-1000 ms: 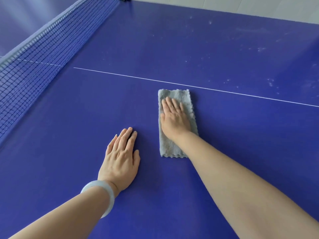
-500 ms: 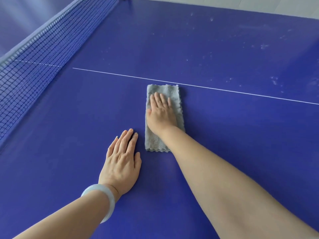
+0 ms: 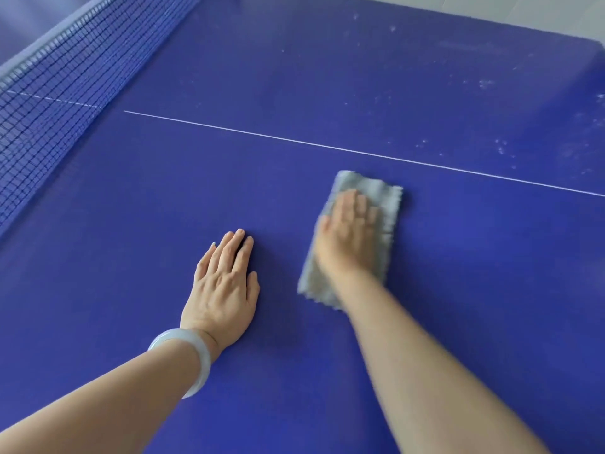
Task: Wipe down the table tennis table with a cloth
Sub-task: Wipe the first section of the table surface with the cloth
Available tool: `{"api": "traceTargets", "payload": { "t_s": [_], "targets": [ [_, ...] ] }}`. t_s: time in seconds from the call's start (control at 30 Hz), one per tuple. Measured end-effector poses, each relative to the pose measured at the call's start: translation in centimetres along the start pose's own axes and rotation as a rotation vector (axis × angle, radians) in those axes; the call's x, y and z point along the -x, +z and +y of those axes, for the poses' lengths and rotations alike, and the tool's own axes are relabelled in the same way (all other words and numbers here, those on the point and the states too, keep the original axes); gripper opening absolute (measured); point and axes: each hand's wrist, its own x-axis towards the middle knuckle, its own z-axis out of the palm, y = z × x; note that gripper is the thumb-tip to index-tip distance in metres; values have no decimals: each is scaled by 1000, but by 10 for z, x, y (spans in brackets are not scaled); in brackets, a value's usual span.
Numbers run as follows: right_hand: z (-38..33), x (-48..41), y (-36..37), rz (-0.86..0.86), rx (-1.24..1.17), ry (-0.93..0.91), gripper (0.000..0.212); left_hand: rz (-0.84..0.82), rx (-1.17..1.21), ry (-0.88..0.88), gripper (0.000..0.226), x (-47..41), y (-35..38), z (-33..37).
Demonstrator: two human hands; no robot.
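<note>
A blue table tennis table (image 3: 131, 224) fills the view, crossed by a thin white centre line. A folded grey cloth (image 3: 386, 204) lies flat on it just below that line. My right hand (image 3: 347, 234) presses on the cloth with straight fingers, blurred by motion. My left hand (image 3: 222, 286) rests flat on the bare table to the left of the cloth, fingers together, with a pale bangle on the wrist.
The net (image 3: 49, 103) runs along the left side. White dust specks (image 3: 501, 145) are scattered over the far right part of the table beyond the centre line. The far table edge meets a pale floor at the top right.
My right hand slid the cloth left toward my left hand, then back right, and it now lies slightly tilted. My left hand has stayed planted.
</note>
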Motion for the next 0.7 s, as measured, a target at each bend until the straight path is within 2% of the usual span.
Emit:
{"api": "traceTargets", "payload": {
  "t_s": [0.07, 0.13, 0.17, 0.23, 0.37, 0.43, 0.47, 0.53, 0.63, 0.7],
  "targets": [
    [-44, 35, 14, -76, -5, -243, 61, -2, 15, 0, 56, 1, -2, 1],
    [-37, 47, 11, -117, -23, -408, 60, 1, 29, 5, 54, 1, -3, 1],
    [-16, 48, 4, -113, -28, -420, 60, 3, 30, 8, 54, 0, -3, 0],
    [43, 50, -9, -79, 15, -289, 58, 12, 30, 9, 54, 1, -2, -1],
    [150, 75, -37, 37, 32, 265, 58, 24, 47, 2, 54, 1, 1, -2],
    [140, 96, -33, 87, -7, 442, 58, 28, 42, 9, 53, 1, 4, -4],
    [117, 107, -27, 99, -13, 466, 59, 30, 45, 13, 53, 1, 4, -4],
    [49, 132, -14, 83, -51, 317, 59, 35, 62, 10, 52, 2, 4, -5],
    [-47, 179, 14, 17, -49, -137, 61, 38, 144, 11, 49, 2, 2, -6],
    [-55, 191, 14, -61, -48, -321, 61, 51, 239, -5, 47, 3, -1, -6]
  ]
}}
